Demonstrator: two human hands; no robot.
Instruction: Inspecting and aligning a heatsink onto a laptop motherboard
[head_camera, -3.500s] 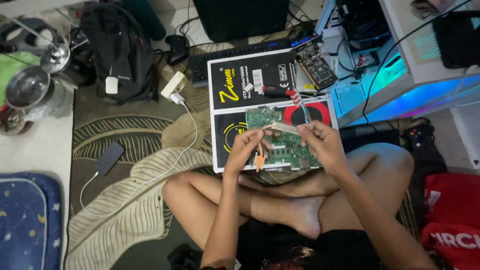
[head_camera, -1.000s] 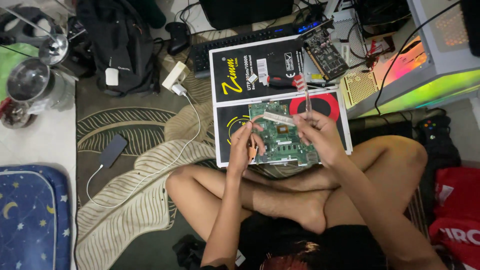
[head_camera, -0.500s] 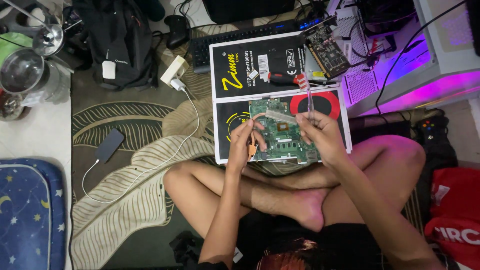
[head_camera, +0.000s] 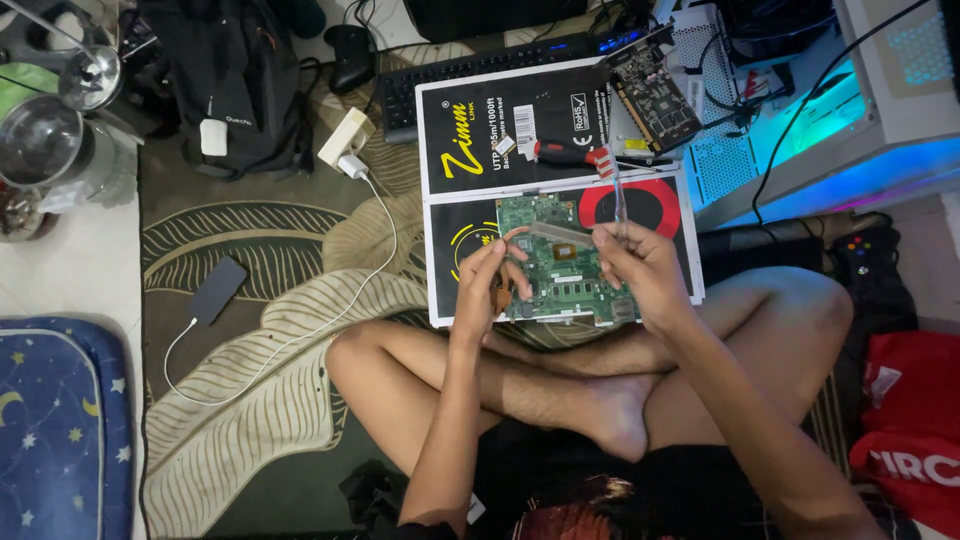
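Observation:
A green circuit board (head_camera: 562, 262) lies on a flattened black cardboard box (head_camera: 470, 150) in front of my crossed legs. My left hand (head_camera: 482, 285) grips the board's left edge, close to a copper heat pipe (head_camera: 512, 236). My right hand (head_camera: 632, 262) holds a thin clear-handled screwdriver (head_camera: 618, 200) upright over the board's right side. A red-and-black screwdriver (head_camera: 565, 152) rests on the box behind the board.
A second circuit card (head_camera: 655, 92) and a keyboard (head_camera: 480, 70) lie beyond the box. A lit computer case (head_camera: 850, 120) stands at right. A backpack (head_camera: 235, 80), charger (head_camera: 345, 140), cabled phone (head_camera: 218, 290) and blue cushion (head_camera: 55, 430) are at left.
My hands stay on the board; the right one has shifted slightly, still holding the thin screwdriver. The case's light has changed colour from green to pink to blue.

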